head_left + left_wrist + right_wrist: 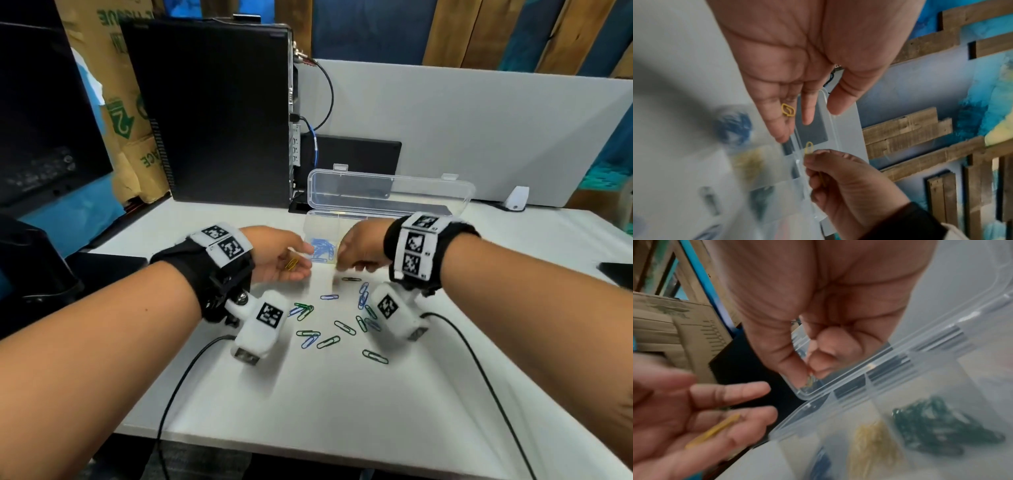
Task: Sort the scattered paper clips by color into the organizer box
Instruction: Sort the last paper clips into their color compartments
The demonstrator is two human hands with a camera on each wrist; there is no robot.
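Note:
My left hand (296,262) lies palm up and open just left of the clear organizer box (390,192), whose lid stands up. A yellow paper clip (788,110) rests loose on its fingers. My right hand (346,265) hovers over the box's front edge and pinches another yellow paper clip (809,148) between thumb and forefinger. In the right wrist view the compartments hold blue clips (822,464), yellow clips (873,439) and green clips (937,425). Several green and blue clips (329,329) lie scattered on the white table in front of the box.
A black computer tower (219,113) stands behind the box on the left, a dark monitor (41,120) further left. A white partition (479,130) closes the back. Black cables (178,383) trail from both wrist cameras. A dark flat object (616,270) lies at the right edge.

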